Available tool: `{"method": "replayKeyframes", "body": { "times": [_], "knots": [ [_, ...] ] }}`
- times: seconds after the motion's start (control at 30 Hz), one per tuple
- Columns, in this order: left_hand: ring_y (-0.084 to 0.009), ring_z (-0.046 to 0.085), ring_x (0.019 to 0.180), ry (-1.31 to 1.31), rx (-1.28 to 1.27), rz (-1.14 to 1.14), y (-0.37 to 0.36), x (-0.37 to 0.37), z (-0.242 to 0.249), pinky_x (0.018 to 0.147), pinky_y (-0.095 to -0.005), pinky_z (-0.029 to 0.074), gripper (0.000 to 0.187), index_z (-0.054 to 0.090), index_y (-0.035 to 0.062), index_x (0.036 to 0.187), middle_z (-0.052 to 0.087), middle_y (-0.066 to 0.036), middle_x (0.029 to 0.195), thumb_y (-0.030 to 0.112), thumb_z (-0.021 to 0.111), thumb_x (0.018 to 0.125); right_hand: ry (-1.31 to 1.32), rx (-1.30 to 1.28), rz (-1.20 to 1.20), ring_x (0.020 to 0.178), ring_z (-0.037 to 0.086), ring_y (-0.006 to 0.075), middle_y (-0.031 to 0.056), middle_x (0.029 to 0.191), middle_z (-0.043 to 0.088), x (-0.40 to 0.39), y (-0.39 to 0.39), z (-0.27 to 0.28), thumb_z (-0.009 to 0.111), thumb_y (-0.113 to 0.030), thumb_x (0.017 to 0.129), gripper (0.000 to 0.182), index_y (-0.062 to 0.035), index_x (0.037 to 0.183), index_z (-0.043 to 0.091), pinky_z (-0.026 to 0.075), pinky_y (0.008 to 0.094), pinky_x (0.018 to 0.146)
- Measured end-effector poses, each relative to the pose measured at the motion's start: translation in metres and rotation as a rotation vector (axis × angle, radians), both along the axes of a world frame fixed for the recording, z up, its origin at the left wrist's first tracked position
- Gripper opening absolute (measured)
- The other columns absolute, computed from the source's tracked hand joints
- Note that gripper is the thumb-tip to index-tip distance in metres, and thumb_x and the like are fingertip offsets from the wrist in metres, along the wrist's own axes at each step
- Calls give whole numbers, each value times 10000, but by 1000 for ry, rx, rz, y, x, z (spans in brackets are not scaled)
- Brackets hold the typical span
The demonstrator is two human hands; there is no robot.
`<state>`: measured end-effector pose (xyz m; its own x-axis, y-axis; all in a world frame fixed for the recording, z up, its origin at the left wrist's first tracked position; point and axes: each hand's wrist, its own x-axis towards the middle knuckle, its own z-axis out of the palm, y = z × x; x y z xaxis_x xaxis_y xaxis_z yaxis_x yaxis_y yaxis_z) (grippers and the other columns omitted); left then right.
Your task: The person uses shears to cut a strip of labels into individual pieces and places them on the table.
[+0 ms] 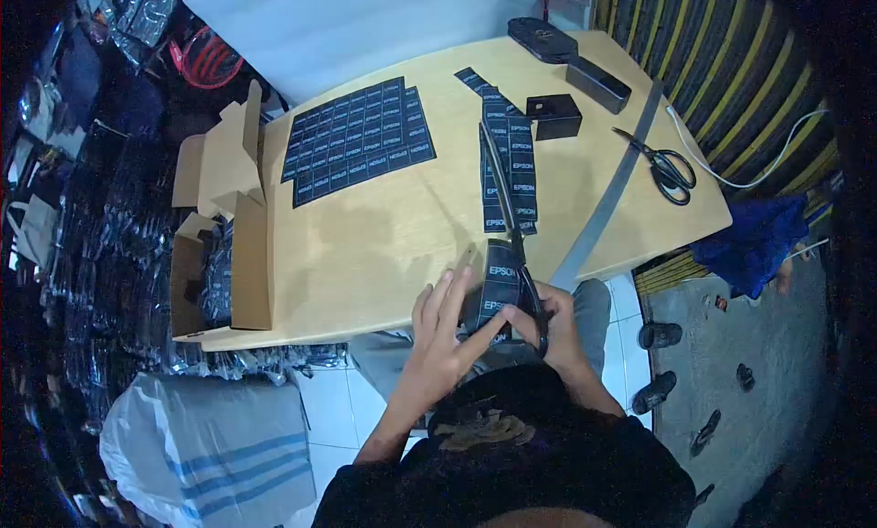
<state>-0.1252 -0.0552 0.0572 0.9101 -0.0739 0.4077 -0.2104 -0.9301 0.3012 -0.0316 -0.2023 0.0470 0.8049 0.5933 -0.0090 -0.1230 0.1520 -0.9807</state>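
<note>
Your left hand (445, 332) pinches a glossy black label strip (498, 289) printed with white EPSON lettering, fingers spread flat beneath it at the near edge of the pale wooden table (365, 245). Your right hand (557, 322) has its grip clenched around the dark handles of the scissors (512, 231), whose long thin blades point away across the table along the strip. Beyond the blades lie more cut strips (512, 158) in a loose column, and to their left a rectangular sheet of labels (358, 140) in neat rows. A second pair of scissors (665, 167) rests near the right edge beside a long grey band (607, 195), with a small black box (554, 115) further back
</note>
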Motion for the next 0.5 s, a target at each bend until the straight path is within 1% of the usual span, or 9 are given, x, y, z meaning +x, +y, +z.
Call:
{"method": "replayKeyframes", "body": {
  "times": [0.1,0.13,0.17,0.23,0.3,0.33,0.37,0.43,0.5],
  "knots": [
    [-396,269,1286,53,-97,23,2,-6,4,1015,-503,248,428,610,249,1150,252,-207,1417,202,671,729,-85,-69,50,645,479,11,-49,725,557,3,-1,-5,626,-28,806,176,29,970,597,380,167,571],
    [-395,254,1294,53,-217,-18,4,-9,5,1023,-491,241,456,605,251,1156,245,-200,1422,248,700,710,-64,-145,53,714,516,44,-10,792,591,4,0,-5,615,-22,811,177,45,972,590,419,195,637],
    [-394,238,1303,54,-336,-61,7,-12,7,1030,-478,234,490,600,254,1163,238,-194,1427,294,729,691,-66,-144,54,714,516,44,-10,792,591,4,1,-4,615,-22,811,177,45,972,590,419,195,637],
    [-382,275,1294,42,-367,-62,12,-14,15,1026,-453,253,500,592,209,1174,282,-190,1410,313,734,706,-158,-58,44,759,531,70,24,837,606,4,4,0,608,-15,810,192,57,986,580,436,220,680],
    [-360,317,1284,117,-816,-51,17,-12,19,1020,-435,271,463,594,132,1158,334,-189,1384,260,715,730,-131,-37,59,747,525,72,37,827,604,2,4,6,615,-20,806,208,54,996,573,437,223,671],
    [-327,448,1186,97,-763,-21,16,-9,26,982,-388,330,391,589,70,1137,455,-190,1284,184,663,770,-140,-46,103,746,523,69,39,827,605,2,4,6,625,-27,800,214,51,994,575,439,223,667],
    [-327,448,1186,94,-764,-17,15,-7,26,982,-388,330,391,589,70,1137,455,-190,1284,184,663,770,-150,-56,148,745,520,67,41,826,606,1,3,6,635,-34,794,221,48,992,576,441,223,663],
    [-294,539,1054,194,-921,32,12,-2,26,926,-354,378,347,592,63,1121,553,-171,1150,118,637,781,-190,-64,162,734,521,67,35,816,604,-1,4,8,647,-42,786,216,46,971,580,443,226,651],
    [-282,552,1005,107,-873,75,10,2,25,896,-346,390,309,613,56,1070,583,-154,1074,101,651,767,-226,-74,173,722,521,68,30,806,602,-2,2,11,659,-51,777,211,44,951,585,445,229,639]
  ]
}}
